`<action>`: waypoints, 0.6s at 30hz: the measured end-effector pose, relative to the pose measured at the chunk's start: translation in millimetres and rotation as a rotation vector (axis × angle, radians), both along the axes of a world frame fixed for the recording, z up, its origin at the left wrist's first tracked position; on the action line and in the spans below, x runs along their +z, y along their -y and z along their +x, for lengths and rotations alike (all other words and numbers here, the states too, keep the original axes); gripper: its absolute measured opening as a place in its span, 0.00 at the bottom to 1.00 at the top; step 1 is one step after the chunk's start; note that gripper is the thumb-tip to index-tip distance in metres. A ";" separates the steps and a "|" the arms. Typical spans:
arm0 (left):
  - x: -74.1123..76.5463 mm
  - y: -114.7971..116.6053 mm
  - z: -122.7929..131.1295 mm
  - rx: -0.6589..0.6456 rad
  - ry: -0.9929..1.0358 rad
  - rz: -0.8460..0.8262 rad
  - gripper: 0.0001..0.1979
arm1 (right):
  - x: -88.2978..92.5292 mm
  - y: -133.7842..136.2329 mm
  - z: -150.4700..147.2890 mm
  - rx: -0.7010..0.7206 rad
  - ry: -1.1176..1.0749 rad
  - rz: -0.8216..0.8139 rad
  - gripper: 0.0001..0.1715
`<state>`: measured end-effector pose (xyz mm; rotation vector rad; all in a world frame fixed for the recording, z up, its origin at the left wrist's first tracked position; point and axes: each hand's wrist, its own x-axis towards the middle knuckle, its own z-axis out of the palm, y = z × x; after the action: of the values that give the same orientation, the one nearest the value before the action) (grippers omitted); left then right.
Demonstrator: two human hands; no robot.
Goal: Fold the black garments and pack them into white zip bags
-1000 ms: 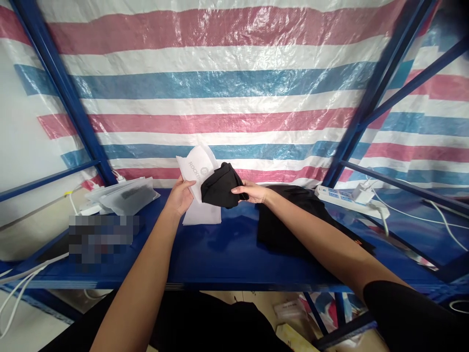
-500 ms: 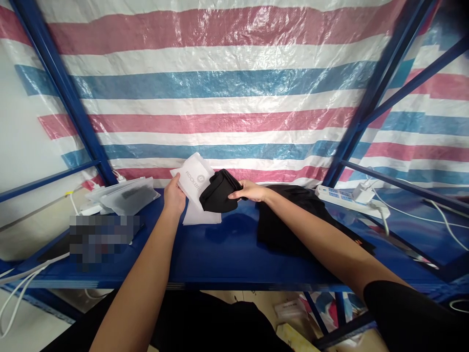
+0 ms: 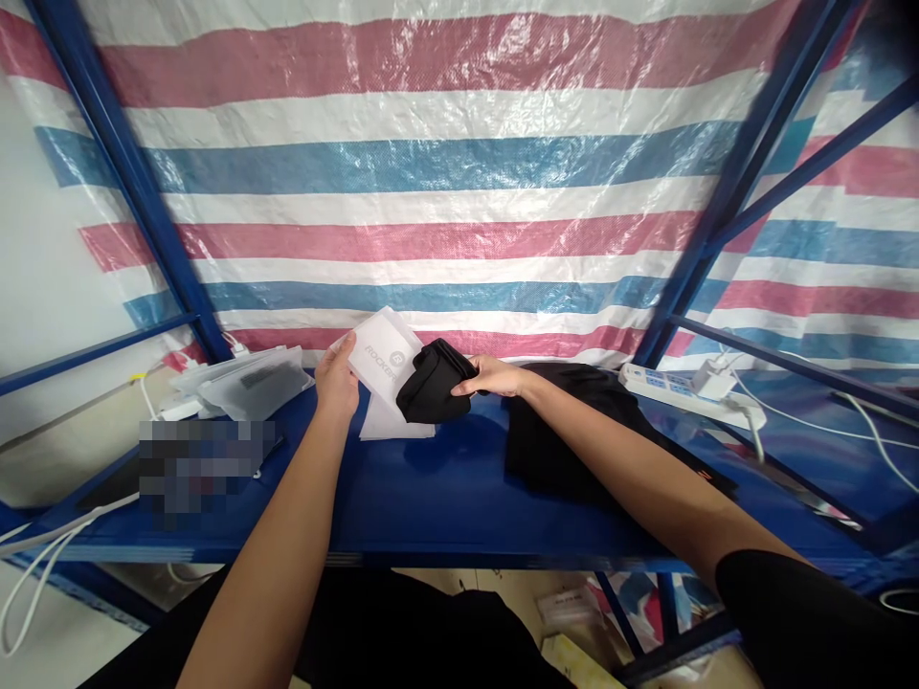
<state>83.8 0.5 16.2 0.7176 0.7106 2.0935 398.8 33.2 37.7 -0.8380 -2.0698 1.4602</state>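
My left hand (image 3: 337,376) grips the left edge of a white printed bag (image 3: 380,350), tilted above the table, with grey lettering and a round logo. In my right hand (image 3: 489,376) is a folded black cloth (image 3: 436,383), pinched at its right end between thumb and fingers. The cloth overlaps the bag's right side; whether any of it is inside the bag I cannot tell. Beneath them a second white sheet or bag (image 3: 392,424) lies flat on the blue table (image 3: 416,498). More black fabric (image 3: 546,440) is spread under my right forearm.
Several frosted plastic bags (image 3: 251,383) are piled at the left. A dark, pixelated object (image 3: 208,464) lies in front of them. On the right stands a white power strip (image 3: 664,385) with plugs and cables. Blue metal posts flank a striped tarp (image 3: 459,172) behind.
The white bag and the black cloth have dropped slightly, and the cloth has shifted a little to the right. Both hands keep their hold.
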 end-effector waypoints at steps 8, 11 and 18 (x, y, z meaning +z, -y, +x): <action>-1.4 2.8 -1.4 -0.063 -0.119 -0.045 0.13 | -0.9 -2.2 0.1 -0.101 0.014 -0.022 0.22; -6.2 2.3 -3.3 -0.181 -0.226 -0.136 0.18 | -2.6 -6.8 5.5 -0.093 -0.070 -0.122 0.19; -28.7 -9.4 -19.7 -0.088 -0.497 -0.415 0.23 | -13.8 -18.2 28.4 -0.046 -0.247 -0.418 0.22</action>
<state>64.1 9.9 -12.4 1.0147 1.3121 1.6164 427.1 51.4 23.9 -0.8010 -1.5800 1.8991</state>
